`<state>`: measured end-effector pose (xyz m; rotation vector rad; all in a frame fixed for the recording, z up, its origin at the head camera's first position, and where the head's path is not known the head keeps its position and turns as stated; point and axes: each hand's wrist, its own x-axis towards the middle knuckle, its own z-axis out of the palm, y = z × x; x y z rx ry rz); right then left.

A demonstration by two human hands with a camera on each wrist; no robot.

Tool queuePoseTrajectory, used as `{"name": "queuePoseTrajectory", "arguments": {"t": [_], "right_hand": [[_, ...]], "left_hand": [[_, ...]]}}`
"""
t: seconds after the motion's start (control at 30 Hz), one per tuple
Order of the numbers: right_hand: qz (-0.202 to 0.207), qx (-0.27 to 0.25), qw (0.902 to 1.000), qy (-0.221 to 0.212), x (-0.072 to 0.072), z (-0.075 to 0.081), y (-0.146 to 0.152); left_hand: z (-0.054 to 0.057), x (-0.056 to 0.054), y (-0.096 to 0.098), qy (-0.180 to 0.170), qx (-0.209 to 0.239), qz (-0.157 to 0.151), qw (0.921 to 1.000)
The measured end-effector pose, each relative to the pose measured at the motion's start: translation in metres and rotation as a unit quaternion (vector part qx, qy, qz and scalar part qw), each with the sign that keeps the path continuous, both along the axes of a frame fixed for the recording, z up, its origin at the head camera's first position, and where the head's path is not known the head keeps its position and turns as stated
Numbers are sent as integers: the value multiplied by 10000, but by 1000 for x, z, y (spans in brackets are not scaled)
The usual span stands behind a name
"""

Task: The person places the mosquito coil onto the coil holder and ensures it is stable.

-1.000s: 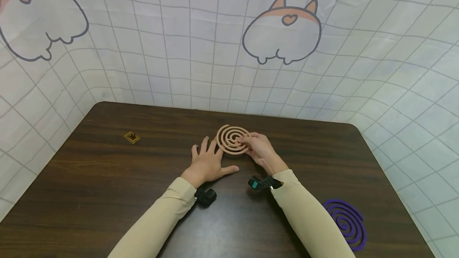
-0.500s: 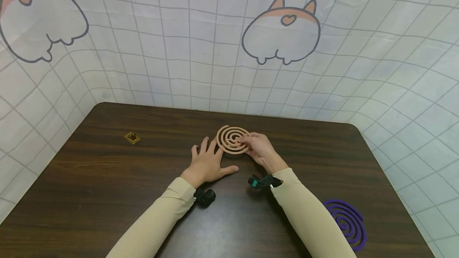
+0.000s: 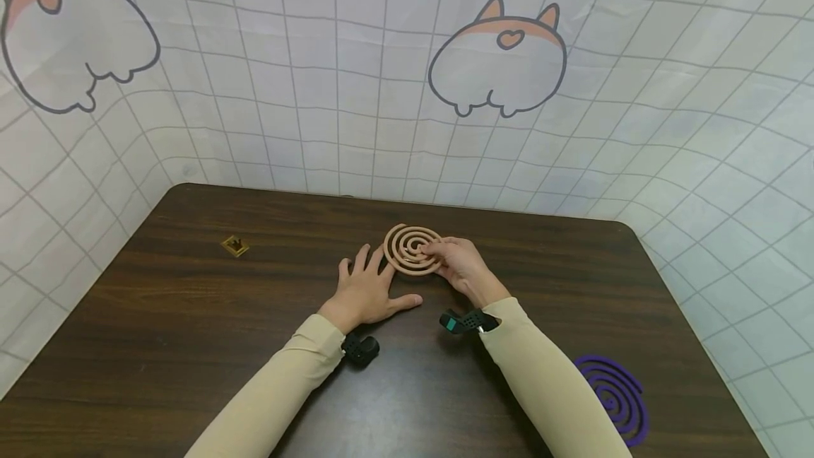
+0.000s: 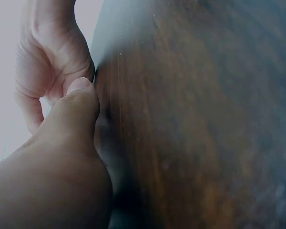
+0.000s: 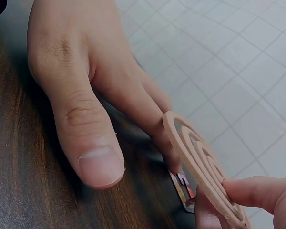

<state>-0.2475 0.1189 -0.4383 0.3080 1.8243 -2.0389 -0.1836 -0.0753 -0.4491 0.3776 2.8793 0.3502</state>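
Observation:
My right hand pinches a tan mosquito coil at its right side, thumb on the near face and fingers behind. In the right wrist view the coil is tilted up on edge. My left hand lies flat on the table, fingers spread, its index fingertip right at the coil's left rim. Under that fingertip, a small shiny metal plate with a cut-out shows on the table, partly hidden by the coil. The left wrist view has my left thumb in front of my right hand.
A purple spiral coil lies at the right of the dark wooden table, partly behind my right sleeve. A small gold diamond-shaped plate lies at the back left. A white gridded curtain hangs behind the table.

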Motion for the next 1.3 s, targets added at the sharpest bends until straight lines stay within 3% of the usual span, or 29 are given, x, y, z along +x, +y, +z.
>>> {"name": "queuePoseTrajectory", "arguments": {"t": [0.73,1.3], "right_hand": [[109,216,9997,100,-3,1,3],[-68,245,9996,92,-10,0,5]], "left_hand": [[-2,-1,2,79,42,43,10000],[-2,0,1,-5,-54,13,10000]]}}
